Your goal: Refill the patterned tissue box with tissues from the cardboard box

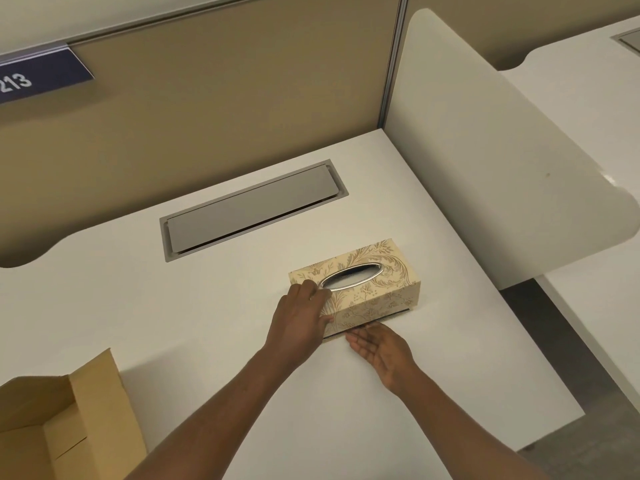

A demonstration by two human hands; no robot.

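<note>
While our left hand (301, 315) clamps the near-left end of the patterned tissue box (360, 285), fingers over the top edge and thumb on the front face, our right hand (379, 348) lies flat and open, palm up, on the white desk (173, 306) with nothing in it. Its fingertips (356, 332) point at the dark gap along the box's bottom front edge; we cannot tell if they slip under it. The box sits on the desk at roughly 4 o'clock from frame centre, lying lengthwise and skewed, its far end pointing toward 2 o'clock. The oval metal-rimmed slot (351, 275) faces up, and no tissue shows in it. At 8 o'clock, well apart from the tissue box, we see the cardboard box (52, 420) at the desk's near-left corner, flaps open, with its contents not visible. At 11 o'clock of the tissue box, a grey cable hatch (249, 211) is set into the desk. A white side divider (485, 150) stands at 2 o'clock. A blue sign (38, 77) marked 213 hangs on the tan partition (225, 98) at 10 o'clock.
</note>
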